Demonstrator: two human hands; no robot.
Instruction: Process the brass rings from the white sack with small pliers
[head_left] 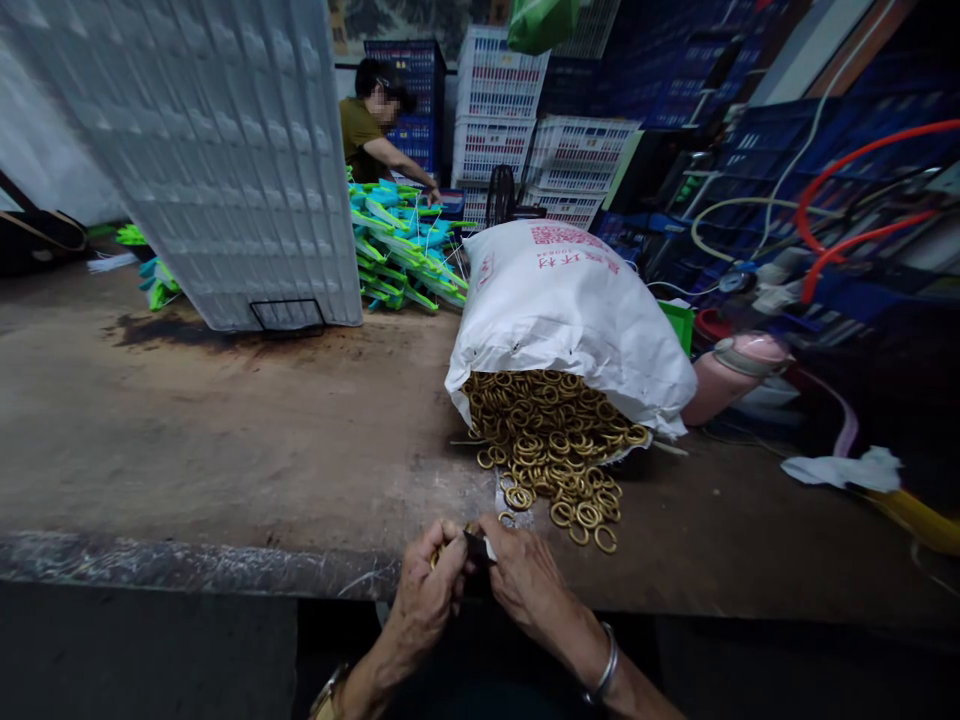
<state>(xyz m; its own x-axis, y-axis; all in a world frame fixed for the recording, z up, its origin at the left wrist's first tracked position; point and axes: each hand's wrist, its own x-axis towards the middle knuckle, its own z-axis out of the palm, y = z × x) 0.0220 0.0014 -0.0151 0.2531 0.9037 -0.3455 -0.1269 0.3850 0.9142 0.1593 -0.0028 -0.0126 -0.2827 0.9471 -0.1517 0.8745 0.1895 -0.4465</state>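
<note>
My left hand point(429, 580) is closed at the table's front edge, with part of a brass-coloured ring point(434, 558) showing between its fingers. Close beside it, my right hand point(525, 570) is closed around a small dark tool with a pale part point(481, 549); its kind is not clear. Fingers of the two hands nearly meet, and they hide most of what is held. Just beyond them, many loose brass-coloured rings point(559, 450) spill out of a white woven sack point(555, 300) lying on its side with its mouth towards me.
On the wooden table point(300, 430), a tall translucent ribbed panel point(247, 160) stands at the left, before a pile of green and blue pieces point(397, 245). A co-worker point(367, 125) reaches over that pile. A pink bottle point(739, 375) leans beside the sack. White crates point(499, 110) stand behind.
</note>
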